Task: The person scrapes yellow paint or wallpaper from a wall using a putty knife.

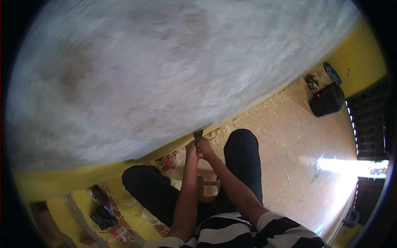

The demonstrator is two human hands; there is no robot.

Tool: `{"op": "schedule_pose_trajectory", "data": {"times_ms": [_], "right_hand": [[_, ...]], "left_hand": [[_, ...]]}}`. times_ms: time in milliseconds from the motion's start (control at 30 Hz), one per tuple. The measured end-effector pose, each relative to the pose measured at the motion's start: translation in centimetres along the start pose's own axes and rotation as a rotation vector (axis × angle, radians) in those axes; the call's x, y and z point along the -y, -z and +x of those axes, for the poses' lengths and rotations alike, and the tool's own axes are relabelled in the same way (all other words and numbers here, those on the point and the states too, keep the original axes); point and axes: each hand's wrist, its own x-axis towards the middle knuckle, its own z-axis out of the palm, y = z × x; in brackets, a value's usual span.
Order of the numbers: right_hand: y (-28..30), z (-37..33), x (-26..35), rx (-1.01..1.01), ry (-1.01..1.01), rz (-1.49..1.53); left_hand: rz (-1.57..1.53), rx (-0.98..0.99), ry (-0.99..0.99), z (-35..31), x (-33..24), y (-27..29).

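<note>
Both my hands are closed together around the handle of a scraper [198, 134], whose dark flat blade widens toward the wall. My left hand [191, 149] and my right hand [203, 147] press side by side, so most of the handle is hidden. The blade's edge meets the lower part of the patchy white and grey wall [178, 74], just above its yellow bottom band [161, 155]. Whether the edge touches the wall or stands slightly off it, I cannot tell.
Crumbled debris [235, 123] lies along the wall's foot on the tiled floor [281, 144]. My bent knees flank a wooden stool [205, 190]. A black speaker-like box [327, 100] stands at the right. On yellow steps [62, 215] at the lower left lies a black plastic bag [103, 217].
</note>
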Motion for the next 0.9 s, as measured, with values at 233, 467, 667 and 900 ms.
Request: {"op": "schedule_pose_trajectory", "data": {"times_ms": [233, 467, 667, 900], "right_hand": [[-3.9, -6.2, 0.2, 0.004, 0.194, -0.182], [-4.2, -6.8, 0.9, 0.118, 0.133, -0.136], [-4.0, -1.3, -1.3, 0.26, -0.026, -0.059], [-7.8, -9.4, -0.1, 0.191, 0.077, -0.037]], "left_hand": [[-0.079, -0.005, -0.104, -6.1, -2.1, 1.7], [-0.134, 0.065, -0.138, -9.2, -3.2, 1.3], [-0.32, 0.22, -0.154, -3.8, -2.1, 4.3], [-0.278, 0.115, -0.29, -13.5, -4.8, 4.5]]}}
